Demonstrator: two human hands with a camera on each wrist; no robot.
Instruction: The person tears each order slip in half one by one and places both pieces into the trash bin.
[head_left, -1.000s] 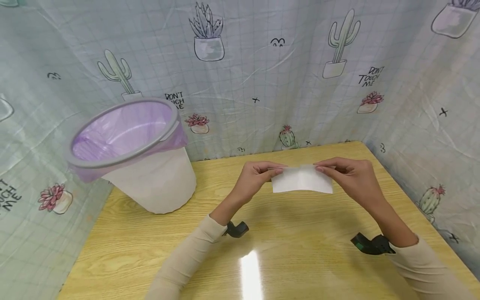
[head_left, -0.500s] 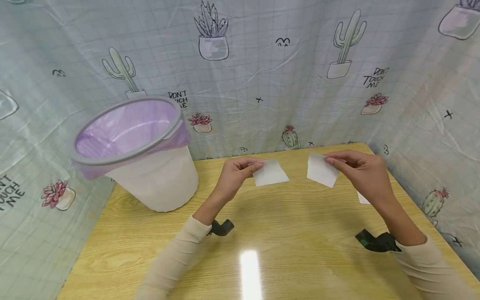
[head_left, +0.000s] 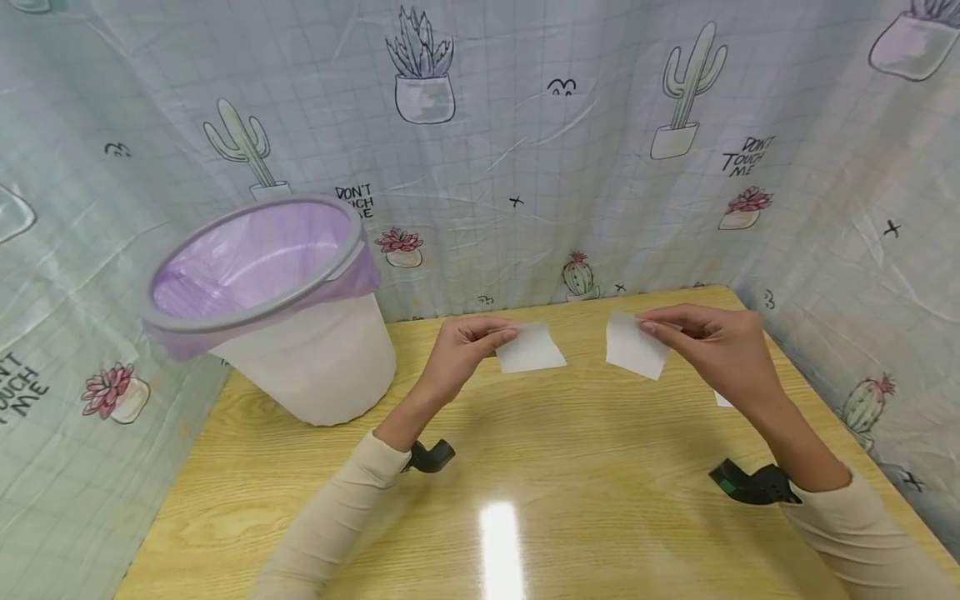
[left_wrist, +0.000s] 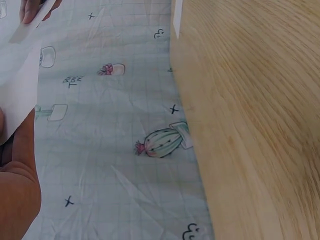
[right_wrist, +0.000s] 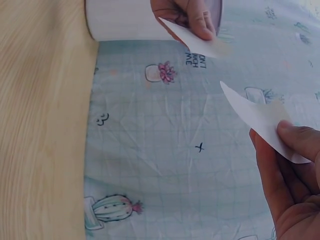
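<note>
Two separate pieces of white paper are held up over the table, one in each hand. My left hand (head_left: pixel 465 350) pinches the left piece of paper (head_left: pixel 531 348) at its upper left corner between thumb and fingers. At the upper right edge of the other piece of paper (head_left: pixel 636 346), my right hand (head_left: pixel 708 342) grips it the same way. A gap separates the two pieces. In the right wrist view, the right piece of paper (right_wrist: pixel 265 122) curves slightly under the thumb, and the left piece of paper (right_wrist: pixel 192 40) shows farther off.
A white bin (head_left: pixel 330 367) with a grey rim and purple liner (head_left: pixel 255 258) stands at the table's left. Another bit of white paper (head_left: pixel 723 400) lies on the wooden table (head_left: pixel 540 467), partly hidden behind the right wrist. A cactus-print curtain (head_left: pixel 480 150) hangs behind.
One second ago both hands held a single strip of paper with a crease down its middle. It has come apart into two pieces, and the hands have moved away from each other.
</note>
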